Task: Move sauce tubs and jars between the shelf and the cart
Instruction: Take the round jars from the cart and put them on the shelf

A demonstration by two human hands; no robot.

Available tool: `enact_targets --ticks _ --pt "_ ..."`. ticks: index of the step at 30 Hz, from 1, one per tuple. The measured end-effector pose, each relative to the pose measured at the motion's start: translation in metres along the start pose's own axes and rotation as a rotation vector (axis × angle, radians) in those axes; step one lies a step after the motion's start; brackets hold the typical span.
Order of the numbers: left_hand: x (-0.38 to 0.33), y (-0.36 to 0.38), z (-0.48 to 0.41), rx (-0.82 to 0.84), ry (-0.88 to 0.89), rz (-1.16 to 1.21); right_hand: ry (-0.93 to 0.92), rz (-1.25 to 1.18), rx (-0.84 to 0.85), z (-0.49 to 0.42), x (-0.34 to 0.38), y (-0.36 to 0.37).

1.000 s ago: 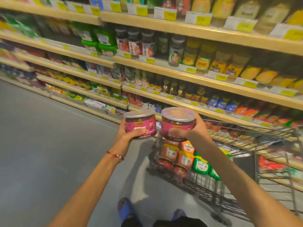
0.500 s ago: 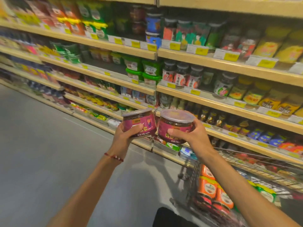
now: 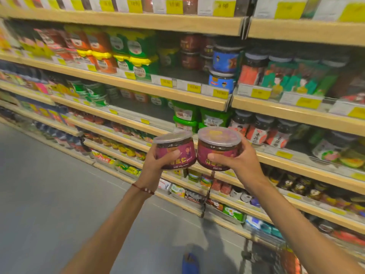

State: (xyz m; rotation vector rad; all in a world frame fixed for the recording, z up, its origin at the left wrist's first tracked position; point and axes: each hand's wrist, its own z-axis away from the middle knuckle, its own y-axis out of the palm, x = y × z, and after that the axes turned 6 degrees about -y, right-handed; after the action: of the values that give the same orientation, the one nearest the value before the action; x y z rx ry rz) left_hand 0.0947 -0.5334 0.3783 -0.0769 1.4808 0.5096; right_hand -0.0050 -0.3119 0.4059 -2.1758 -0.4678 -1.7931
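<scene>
A person's left hand [image 3: 156, 165] and right hand [image 3: 237, 163] each clasp an upright purple sauce tub, the left tub [image 3: 173, 149] touching the right tub [image 3: 218, 147]. The shelf [image 3: 138, 89] lies ahead and above; the cart [image 3: 274, 256] sits low, nearer the right hand.

A: What do the hands hold?
B: Left hand [image 3: 156, 165] grips the left tub [image 3: 173, 149], right hand [image 3: 240, 163] the right tub [image 3: 219, 147], touching at its three o'clock.
A: The cart?
B: Five o'clock [image 3: 276, 258], beside the shelf [image 3: 138, 89].
</scene>
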Motion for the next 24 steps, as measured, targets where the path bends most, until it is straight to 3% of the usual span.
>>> enact_targets --ticks 11,19,24 --pt "-0.064 -0.051 -0.140 0.204 -0.018 -0.156 -0.064 0.030 -0.087 -0.112 0.005 0.049" --pt "-0.114 -0.073 -0.216 0.442 0.072 -0.271 -0.193 0.027 -0.342 -0.146 0.010 0.094" --pt "-0.135 -0.077 -0.247 0.454 0.175 -0.320 -0.236 0.039 -0.451 -0.158 0.017 0.112"
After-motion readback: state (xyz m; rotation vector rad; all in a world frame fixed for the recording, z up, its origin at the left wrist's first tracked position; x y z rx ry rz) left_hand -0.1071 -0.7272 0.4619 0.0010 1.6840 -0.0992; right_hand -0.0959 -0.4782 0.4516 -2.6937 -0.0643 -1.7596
